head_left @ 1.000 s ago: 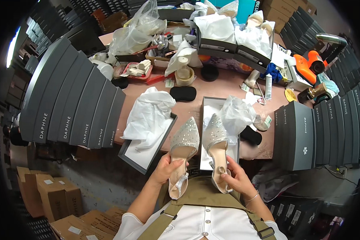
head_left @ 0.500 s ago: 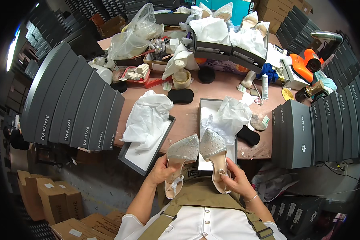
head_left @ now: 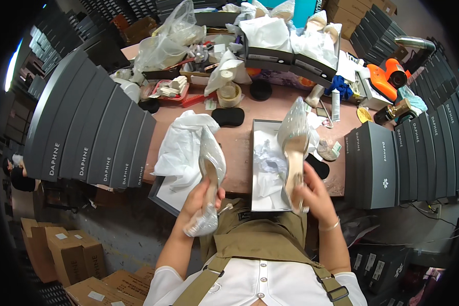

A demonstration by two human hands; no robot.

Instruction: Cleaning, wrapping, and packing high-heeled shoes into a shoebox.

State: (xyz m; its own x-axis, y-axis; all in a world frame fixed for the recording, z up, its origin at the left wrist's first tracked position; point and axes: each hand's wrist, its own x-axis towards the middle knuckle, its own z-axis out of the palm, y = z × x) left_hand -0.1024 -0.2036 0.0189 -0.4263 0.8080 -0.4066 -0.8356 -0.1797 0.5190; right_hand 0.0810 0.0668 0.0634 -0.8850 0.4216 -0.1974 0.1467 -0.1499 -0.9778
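Note:
In each hand I hold one glittery, silver, pointed-toe heeled shoe. My left hand (head_left: 201, 198) is wrapped round the middle of the left shoe (head_left: 212, 155), which is turned on its side with its toe pointing away from me. My right hand (head_left: 316, 196) grips the right shoe (head_left: 294, 130) near the heel end; its toe points away and its beige insole shows. That shoe hangs over the right side of an open shoe box (head_left: 253, 153) with crumpled white tissue (head_left: 268, 163) inside. Beyond the left shoe, white tissue paper (head_left: 181, 145) lies in a grey-edged box part (head_left: 167, 194).
Stacks of dark grey shoe boxes stand at the left (head_left: 86, 132) and right (head_left: 380, 163). Black pads (head_left: 227, 117), a tape roll (head_left: 229, 95) and a white tube (head_left: 335, 105) lie on the pink table (head_left: 234, 143). Open boxes of shoes (head_left: 270, 61) stand at the back.
My hands have moved apart. The left shoe has turned onto its side, and the right shoe has gone farther up and right, over the open box's side.

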